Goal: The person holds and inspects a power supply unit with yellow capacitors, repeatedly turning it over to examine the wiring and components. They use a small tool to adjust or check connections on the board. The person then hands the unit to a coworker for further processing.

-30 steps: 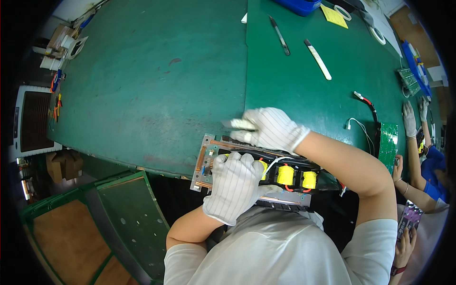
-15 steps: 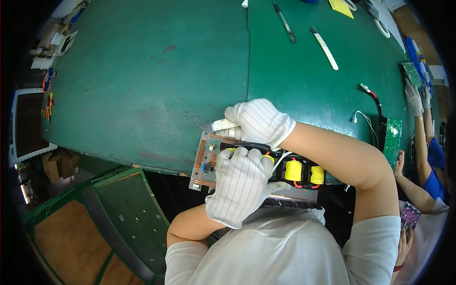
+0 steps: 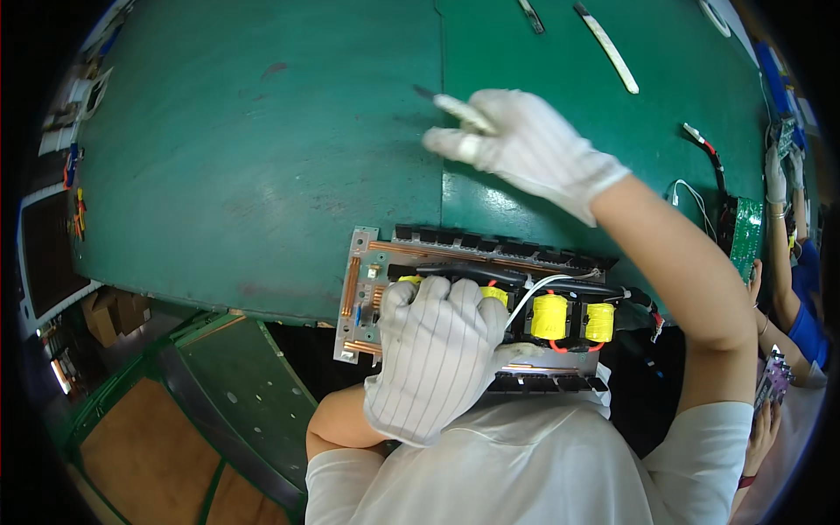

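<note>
Close to my body sits a long circuit board (image 3: 354, 311) with copper strips, yellow-wound coils (image 3: 549, 317), rows of black parts and a black cable (image 3: 490, 274). My left hand (image 3: 437, 359), in a striped white glove, is curled over its left half, gripping it around the coils. The thumb lies along the near side, and the palm hides the parts beneath. Above the green table, apart from the board, my gloved right hand (image 3: 534, 153) is closed on a slim tool with a white handle (image 3: 464, 112) and a dark tip pointing left.
Toward the far right lie another white-handled strip tool (image 3: 608, 48) and a pen (image 3: 531, 16). A cable with red wire (image 3: 707, 149) and a green circuit board (image 3: 746, 232) are on the right, beside other people's hands (image 3: 777, 179). A green frame (image 3: 245, 376) stands lower left.
My right hand has lifted off the board's far edge and moved away from my body, carrying the white-handled tool. My left hand stays on the board, which appears slightly shifted.
</note>
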The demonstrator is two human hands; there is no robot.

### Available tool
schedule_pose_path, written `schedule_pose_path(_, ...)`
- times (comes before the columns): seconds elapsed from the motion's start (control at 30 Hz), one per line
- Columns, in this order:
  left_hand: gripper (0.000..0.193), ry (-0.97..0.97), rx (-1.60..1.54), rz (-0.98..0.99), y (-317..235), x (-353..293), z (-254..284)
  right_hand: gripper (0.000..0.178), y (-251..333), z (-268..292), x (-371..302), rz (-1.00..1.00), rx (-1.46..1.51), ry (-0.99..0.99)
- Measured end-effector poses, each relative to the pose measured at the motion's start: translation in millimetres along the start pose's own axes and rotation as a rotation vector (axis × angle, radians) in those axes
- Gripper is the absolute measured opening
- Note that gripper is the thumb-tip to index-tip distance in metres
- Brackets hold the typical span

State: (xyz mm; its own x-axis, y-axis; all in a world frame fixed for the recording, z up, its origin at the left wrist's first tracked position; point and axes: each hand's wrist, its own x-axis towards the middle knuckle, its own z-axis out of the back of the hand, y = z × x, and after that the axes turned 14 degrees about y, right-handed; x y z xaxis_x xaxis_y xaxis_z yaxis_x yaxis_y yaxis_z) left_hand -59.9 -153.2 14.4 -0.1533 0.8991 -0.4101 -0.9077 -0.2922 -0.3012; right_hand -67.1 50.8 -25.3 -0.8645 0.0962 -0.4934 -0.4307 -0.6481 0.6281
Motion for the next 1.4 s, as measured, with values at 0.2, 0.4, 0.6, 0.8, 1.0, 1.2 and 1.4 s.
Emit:
schedule_pose_path(0.2, 0.043, 0.019, -0.012, -0.035, 0, 3, -2, 0.057, -49, -22, -39, 0.134, -0.161, -0.034)
schedule_pose_path(0.4, 0.041, 0.034, -0.003, -0.031, 0, 4, 0, 0.06, -27, -37, -34, 0.345, -0.212, 0.033)
schedule_pose_path(0.6, 0.042, 0.052, 0.007, -0.003, -3, 6, 8, 0.056, -23, -33, -31, 0.284, -0.245, 0.136)
schedule_pose_path(0.8, 0.045, 0.036, -0.037, -0.016, -2, 5, 6, 0.057, -53, -13, -25, 0.145, 0.186, 0.034)
schedule_pose_path(1.0, 0.049, -0.008, 0.065, -0.021, -8, 10, 11, 0.057, -87, -21, -92, 0.227, 0.065, 0.084)
schedule_pose_path(1.2, 0.056, -0.14, 0.119, 0.056, -25, 2, -2, 0.039, -80, -30, -104, 0.249, -0.087, 0.07)
schedule_pose_path(1.4, 0.059, -0.106, 0.283, -0.01, -23, 1, 10, 0.039, -91, -46, -99, 0.305, -0.149, -0.026)
